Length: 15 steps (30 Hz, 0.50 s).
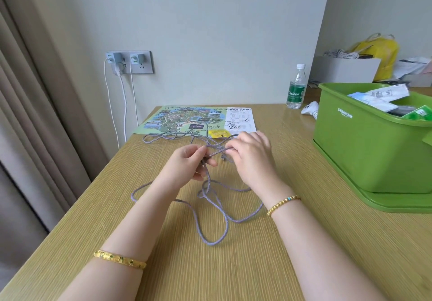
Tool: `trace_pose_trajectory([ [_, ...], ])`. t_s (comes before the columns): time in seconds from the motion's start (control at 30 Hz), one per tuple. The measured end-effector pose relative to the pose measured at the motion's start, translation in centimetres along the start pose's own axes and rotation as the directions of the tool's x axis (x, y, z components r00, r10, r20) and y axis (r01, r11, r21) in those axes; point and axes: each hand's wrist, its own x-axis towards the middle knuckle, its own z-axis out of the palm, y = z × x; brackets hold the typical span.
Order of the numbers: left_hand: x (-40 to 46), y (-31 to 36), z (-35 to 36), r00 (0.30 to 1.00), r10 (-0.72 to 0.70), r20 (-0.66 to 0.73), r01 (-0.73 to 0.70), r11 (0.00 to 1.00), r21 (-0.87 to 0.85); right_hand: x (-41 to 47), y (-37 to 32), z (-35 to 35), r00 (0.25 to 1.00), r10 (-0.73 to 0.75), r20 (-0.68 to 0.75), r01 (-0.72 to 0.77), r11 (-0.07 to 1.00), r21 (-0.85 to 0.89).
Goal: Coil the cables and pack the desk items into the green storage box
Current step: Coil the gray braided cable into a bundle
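The left hand [190,163] pinches the grey cable [216,219] between thumb and fingers, and the right hand [251,154] grips the same cable just beside it, fingers curled around it. Both hands are above the wooden desk [292,242], well to the left of the green storage box [364,151]. Loose loops of the cable lie on the desk under the hands, left of the box. The box stands on its green lid [385,201] and holds packets. Beyond the hands, further left of the box, lies a map sheet [187,119].
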Motion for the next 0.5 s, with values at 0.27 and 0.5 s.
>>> trace_pose_trajectory([
  [0.27,0.9,-1.0,-1.2,0.967,-0.140,-0.213,0.151,0.988,0.039,0.3,1.1,-1.1,0.913,0.395,-0.102,-0.303,0.825,0.478],
  [0.5,0.2,-0.1,-0.8,0.850,0.403,-0.339,-0.247,0.874,0.419,0.3,0.0,-1.5,0.966,0.206,0.154,-0.257,0.763,0.593],
])
